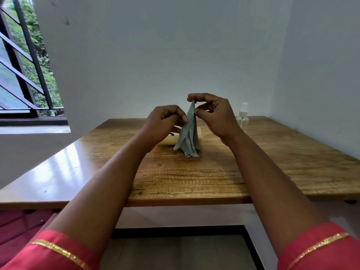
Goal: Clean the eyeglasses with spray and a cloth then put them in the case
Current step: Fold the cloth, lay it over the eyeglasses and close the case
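Observation:
A grey-green cleaning cloth (188, 140) hangs above the middle of the wooden table (253, 164). My right hand (214, 114) pinches its top corner between thumb and fingers. My left hand (163, 121) grips the cloth's left edge a little lower. Behind the cloth lies a pale yellow glasses case (167, 142), mostly hidden by the cloth and my left hand. A dark bit of what may be the eyeglasses (172, 134) shows at the case; I cannot tell more. A clear spray bottle (243, 118) with a white nozzle stands upright at the back right.
The table stands against a white wall, with another wall close on the right. A barred window (25, 75) is at the left. Bare wood lies between the cloth and the table's front edge.

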